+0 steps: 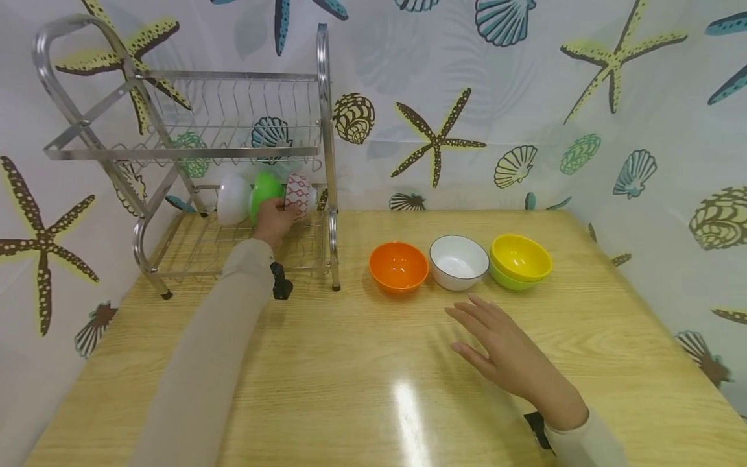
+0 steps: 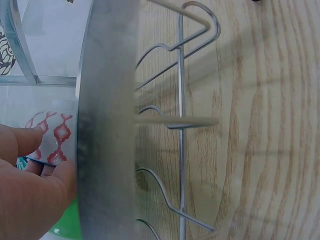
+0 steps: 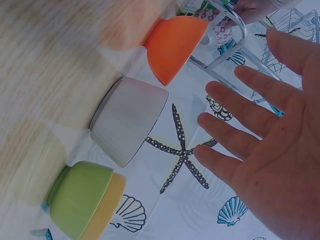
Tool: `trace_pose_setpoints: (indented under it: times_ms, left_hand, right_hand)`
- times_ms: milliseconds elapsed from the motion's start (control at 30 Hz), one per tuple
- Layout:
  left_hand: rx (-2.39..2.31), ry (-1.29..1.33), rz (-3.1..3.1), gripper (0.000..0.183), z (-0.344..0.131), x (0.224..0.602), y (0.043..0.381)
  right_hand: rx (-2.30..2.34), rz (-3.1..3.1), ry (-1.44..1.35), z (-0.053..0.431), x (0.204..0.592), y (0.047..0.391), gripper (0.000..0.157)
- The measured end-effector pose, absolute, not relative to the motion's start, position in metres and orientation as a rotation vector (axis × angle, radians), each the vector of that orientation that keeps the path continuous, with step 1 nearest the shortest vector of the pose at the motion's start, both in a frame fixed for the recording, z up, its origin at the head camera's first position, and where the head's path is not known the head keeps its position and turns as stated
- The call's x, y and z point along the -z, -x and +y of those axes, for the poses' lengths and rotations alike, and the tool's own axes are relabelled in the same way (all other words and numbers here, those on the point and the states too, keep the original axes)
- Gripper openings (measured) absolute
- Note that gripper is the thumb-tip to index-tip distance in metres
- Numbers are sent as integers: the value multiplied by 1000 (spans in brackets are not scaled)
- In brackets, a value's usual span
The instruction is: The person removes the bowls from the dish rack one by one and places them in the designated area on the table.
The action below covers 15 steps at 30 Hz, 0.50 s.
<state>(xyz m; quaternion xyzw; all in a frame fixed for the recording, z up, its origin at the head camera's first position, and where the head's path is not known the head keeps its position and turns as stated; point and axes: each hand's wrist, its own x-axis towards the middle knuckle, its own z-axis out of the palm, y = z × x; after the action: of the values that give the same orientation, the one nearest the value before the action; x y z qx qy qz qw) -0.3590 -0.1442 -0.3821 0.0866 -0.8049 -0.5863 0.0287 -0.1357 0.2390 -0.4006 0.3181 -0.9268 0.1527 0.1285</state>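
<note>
On the lower tier of a metal dish rack, my left hand [image 1: 275,220] grips the rim of a white bowl with a red pattern [image 1: 297,196]. In the left wrist view, the thumb and fingers pinch that patterned bowl [image 2: 56,137], partly hidden by a rack bar. A green bowl [image 1: 265,191] and a white bowl [image 1: 232,200] stand on edge to its left. My right hand [image 1: 502,350] hovers over the table with fingers spread, holding nothing. Beyond it sit an orange bowl [image 1: 399,267], a dark-rimmed white bowl [image 1: 458,263] and a yellow bowl [image 1: 521,257] nested in a light green bowl [image 1: 509,281].
The two-tier dish rack [image 1: 181,154] stands at the back left of the wooden table [image 1: 350,363]. Its upper tier and side posts surround my left hand's spot. A patterned cloth [image 1: 385,65] hangs behind and along both sides.
</note>
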Motion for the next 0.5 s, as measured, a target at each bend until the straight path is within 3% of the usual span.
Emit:
trace_pose_setpoints:
  times_ms: [500]
  left_hand:
    - [1769, -420, -2419, 35, -143, 384, 362]
  right_hand:
    - [-458, -2780, -897, 239, 402, 136, 51]
